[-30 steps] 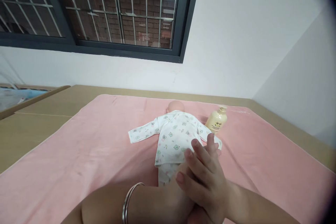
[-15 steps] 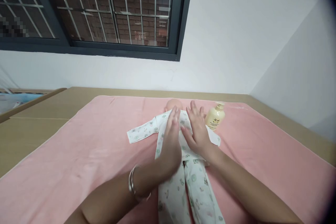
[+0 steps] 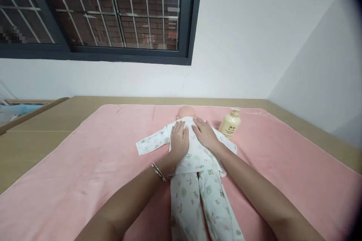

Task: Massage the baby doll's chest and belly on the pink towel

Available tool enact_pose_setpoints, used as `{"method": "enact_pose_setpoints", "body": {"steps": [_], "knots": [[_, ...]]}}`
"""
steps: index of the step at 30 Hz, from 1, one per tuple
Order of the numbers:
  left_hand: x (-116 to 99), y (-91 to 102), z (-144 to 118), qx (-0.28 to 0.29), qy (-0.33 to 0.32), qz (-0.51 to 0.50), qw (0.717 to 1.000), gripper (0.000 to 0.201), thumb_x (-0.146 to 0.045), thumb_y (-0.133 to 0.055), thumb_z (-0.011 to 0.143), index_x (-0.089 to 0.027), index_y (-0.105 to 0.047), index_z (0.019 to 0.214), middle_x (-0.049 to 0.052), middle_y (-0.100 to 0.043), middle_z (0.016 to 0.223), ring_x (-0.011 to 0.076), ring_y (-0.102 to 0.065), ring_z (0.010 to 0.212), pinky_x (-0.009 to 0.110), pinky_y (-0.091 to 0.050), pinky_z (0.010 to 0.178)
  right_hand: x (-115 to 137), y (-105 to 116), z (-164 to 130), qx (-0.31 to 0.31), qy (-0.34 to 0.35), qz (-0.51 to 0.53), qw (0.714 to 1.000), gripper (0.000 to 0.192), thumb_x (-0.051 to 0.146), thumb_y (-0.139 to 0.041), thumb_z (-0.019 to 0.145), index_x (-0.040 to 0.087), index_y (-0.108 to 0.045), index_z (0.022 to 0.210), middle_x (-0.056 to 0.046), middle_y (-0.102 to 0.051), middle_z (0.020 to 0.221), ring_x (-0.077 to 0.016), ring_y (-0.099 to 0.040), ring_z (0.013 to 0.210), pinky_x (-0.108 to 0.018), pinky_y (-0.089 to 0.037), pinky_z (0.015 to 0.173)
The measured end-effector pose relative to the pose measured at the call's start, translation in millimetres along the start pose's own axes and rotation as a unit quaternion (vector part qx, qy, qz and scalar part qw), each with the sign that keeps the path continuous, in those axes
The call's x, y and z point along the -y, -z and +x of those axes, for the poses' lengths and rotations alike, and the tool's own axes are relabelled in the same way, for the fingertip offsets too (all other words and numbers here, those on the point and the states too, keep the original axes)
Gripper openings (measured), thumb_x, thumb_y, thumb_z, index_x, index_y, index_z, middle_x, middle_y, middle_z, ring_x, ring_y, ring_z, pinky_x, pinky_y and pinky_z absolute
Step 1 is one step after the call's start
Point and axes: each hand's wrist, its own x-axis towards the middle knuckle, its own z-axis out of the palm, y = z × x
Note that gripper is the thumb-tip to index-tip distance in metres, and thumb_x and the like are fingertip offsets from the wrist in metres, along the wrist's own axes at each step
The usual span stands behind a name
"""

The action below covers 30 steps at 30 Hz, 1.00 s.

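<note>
A baby doll (image 3: 195, 160) in a white printed top and trousers lies stretched out, its bald head (image 3: 186, 112) at the far end. My left hand (image 3: 180, 139) rests flat on the left of its upper body, fingers extended and pointing away from me. On the other side, my right hand (image 3: 206, 132) lies flat near the doll's shoulder, fingers out and angled inward. Neither hand grips anything. The doll's left-side sleeve (image 3: 152, 142) spreads outward; the other sleeve (image 3: 227, 143) is partly behind my right arm. No face of the doll shows.
Under the doll is a pink sheet (image 3: 113, 158) on a wooden surface (image 3: 36, 131). A pale yellow pump bottle (image 3: 230, 123) stands beyond my right hand. A raised wooden edge (image 3: 34, 115) runs at the left, and a white wall with a barred window (image 3: 121, 15) rises behind.
My hands were raised over the doll with palms turned towards each other. They have come down and apart, and now lie flat on its upper body. The view has shifted slightly.
</note>
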Motion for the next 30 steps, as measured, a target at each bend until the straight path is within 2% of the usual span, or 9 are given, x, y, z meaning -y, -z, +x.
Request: {"method": "enact_pose_setpoints", "body": {"steps": [2,3,8,13,17,21,25,28,30], "knots": [[-2,0.9,0,-0.002,0.004,0.002,1.000,0.045,-0.034,-0.031,0.095,-0.016,-0.054,0.130,0.010,-0.052,0.140,0.0221,-0.036,0.138,0.042,-0.020,0.118,5,-3,-4,-0.014,-0.065,-0.053,0.996,0.052,0.037,-0.025,0.099,0.008,-0.045,0.138,-0.019,-0.045,0.143,-0.0297,-0.036,0.136,-0.056,-0.019,0.111],[-3,1.1,0,-0.006,0.008,0.002,1.000,0.044,-0.034,-0.031,0.095,-0.017,-0.055,0.129,0.010,-0.052,0.139,0.0221,-0.037,0.137,0.042,-0.020,0.118,11,-5,-9,-0.019,-0.070,-0.075,0.995,0.053,0.036,-0.025,0.098,0.006,-0.044,0.138,-0.021,-0.045,0.142,-0.0308,-0.036,0.135,-0.055,-0.018,0.112],[-7,1.2,0,-0.017,0.035,-0.001,0.999,0.041,-0.032,-0.033,0.094,-0.018,-0.060,0.122,0.009,-0.055,0.137,0.0226,-0.039,0.135,0.043,-0.021,0.117,35,-10,-28,0.006,0.058,-0.075,0.996,0.054,0.024,-0.034,0.093,0.005,-0.036,0.143,-0.017,-0.032,0.151,-0.0316,-0.021,0.142,-0.050,-0.019,0.114],[-7,0.5,0,-0.013,0.039,0.017,0.999,0.043,-0.033,-0.036,0.093,-0.017,-0.054,0.130,0.011,-0.052,0.140,0.0243,-0.040,0.135,0.045,-0.022,0.117,10,-1,-5,0.046,0.118,-0.002,0.992,0.050,0.034,-0.033,0.097,0.020,-0.038,0.145,-0.008,-0.029,0.154,-0.0257,-0.021,0.143,-0.048,-0.018,0.115],[-7,0.7,-3,-0.008,0.023,0.016,1.000,0.043,-0.032,-0.038,0.092,-0.016,-0.055,0.129,0.012,-0.049,0.142,0.0242,-0.037,0.137,0.043,-0.020,0.117,0,0,3,0.027,0.068,0.007,0.997,0.051,0.040,-0.026,0.099,0.018,-0.040,0.143,-0.011,-0.034,0.152,-0.0252,-0.027,0.141,-0.046,-0.023,0.114],[-7,1.3,4,-0.022,0.048,-0.011,0.999,0.040,-0.029,-0.037,0.092,-0.015,-0.058,0.123,0.012,-0.055,0.136,0.0242,-0.040,0.135,0.044,-0.022,0.117,26,-11,-20,-0.009,0.006,-0.060,0.998,0.051,0.029,-0.030,0.097,0.009,-0.039,0.143,-0.018,-0.033,0.150,-0.0334,-0.025,0.140,-0.052,-0.022,0.112],[-7,1.6,11,-0.040,0.079,-0.019,0.996,0.035,-0.030,-0.039,0.091,-0.016,-0.065,0.110,0.010,-0.059,0.131,0.0259,-0.034,0.138,0.047,-0.018,0.117,45,-16,-38,-0.001,0.083,-0.088,0.993,0.060,0.023,-0.044,0.088,0.009,-0.034,0.146,-0.015,-0.028,0.153,-0.0364,-0.011,0.143,-0.056,-0.011,0.115],[-5,1.5,9,-0.027,0.042,-0.014,0.999,0.039,-0.031,-0.035,0.094,-0.017,-0.061,0.118,0.009,-0.054,0.138,0.0236,-0.030,0.141,0.046,-0.016,0.118,33,-12,-28,0.024,0.122,-0.045,0.991,0.057,0.022,-0.038,0.091,0.016,-0.031,0.147,-0.008,-0.031,0.153,-0.0297,-0.011,0.145,-0.054,-0.009,0.116],[-4,1.0,6,-0.010,0.013,0.000,1.000,0.043,-0.032,-0.032,0.095,-0.016,-0.055,0.128,0.009,-0.050,0.141,0.0214,-0.031,0.140,0.043,-0.017,0.118,17,-9,-15,0.037,0.117,-0.008,0.992,0.051,0.026,-0.031,0.096,0.021,-0.032,0.147,-0.005,-0.031,0.153,-0.0254,-0.016,0.144,-0.054,-0.010,0.116]]}}
